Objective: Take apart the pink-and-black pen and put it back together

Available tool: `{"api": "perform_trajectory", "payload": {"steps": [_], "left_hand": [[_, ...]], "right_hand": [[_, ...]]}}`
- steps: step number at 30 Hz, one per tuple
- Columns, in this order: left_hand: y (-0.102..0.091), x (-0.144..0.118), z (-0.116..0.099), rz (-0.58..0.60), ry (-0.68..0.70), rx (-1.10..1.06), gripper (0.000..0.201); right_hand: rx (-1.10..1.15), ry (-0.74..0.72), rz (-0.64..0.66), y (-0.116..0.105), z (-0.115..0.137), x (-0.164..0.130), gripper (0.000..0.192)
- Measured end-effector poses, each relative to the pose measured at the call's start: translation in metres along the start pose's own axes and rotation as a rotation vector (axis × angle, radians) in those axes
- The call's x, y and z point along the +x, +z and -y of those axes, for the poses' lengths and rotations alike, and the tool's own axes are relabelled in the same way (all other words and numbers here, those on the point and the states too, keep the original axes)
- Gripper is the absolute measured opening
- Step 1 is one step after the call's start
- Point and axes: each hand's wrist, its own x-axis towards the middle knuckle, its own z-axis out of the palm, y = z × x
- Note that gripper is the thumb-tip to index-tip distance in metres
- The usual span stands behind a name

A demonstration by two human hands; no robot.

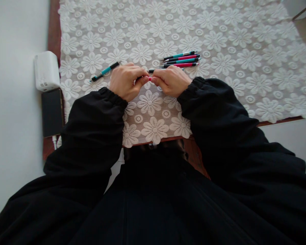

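Observation:
Between my two hands is a pink and black pen [150,79], mostly covered by my fingers, with a short pink stretch showing. My left hand [129,80] is closed on its left end and my right hand [171,80] pinches its right end. Another pen [151,71] lies just behind my right hand, which hides its middle. A teal and black pen [105,71] rests at a slant beside my left hand. Beyond my right hand, several teal or pink pens with black parts [181,61] lie side by side, tips pointing left.
A white lace tablecloth [155,127] with flower patterns covers the table. At the left edge, against the wall, sit a white charger-like block [47,71] and a dark flat device [52,112] with a white cable [54,141].

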Motion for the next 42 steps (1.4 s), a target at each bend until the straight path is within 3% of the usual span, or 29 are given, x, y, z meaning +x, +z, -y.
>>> {"api": "perform_trajectory", "payload": {"steps": [4,11,20,24,28,37,42], "left_hand": [[-0.006,0.000,-0.007,0.075,-0.037,0.010,0.025],[-0.005,0.000,-0.011,0.097,-0.110,-0.171,0.028],[-0.003,-0.002,-0.007,0.134,-0.138,-0.364,0.036],[0.001,-0.002,-0.004,0.065,-0.121,-0.254,0.034],[0.003,0.000,-0.002,0.007,-0.073,-0.071,0.033],[0.001,-0.002,-0.008,0.145,-0.063,0.225,0.042],[-0.003,-0.002,-0.015,0.205,-0.101,0.172,0.045]], "right_hand": [[-0.131,0.013,0.055,-0.006,0.010,-0.002,0.048],[-0.129,0.027,0.068,-0.009,0.015,-0.005,0.048],[-0.232,-0.028,-0.013,-0.004,0.020,-0.008,0.045],[-0.243,-0.016,-0.046,0.000,0.012,-0.006,0.049],[-0.241,-0.013,-0.087,-0.004,0.007,-0.003,0.039],[-0.230,0.029,0.090,-0.005,0.012,-0.004,0.055],[-0.260,-0.002,0.116,-0.008,0.014,-0.005,0.053]]}}
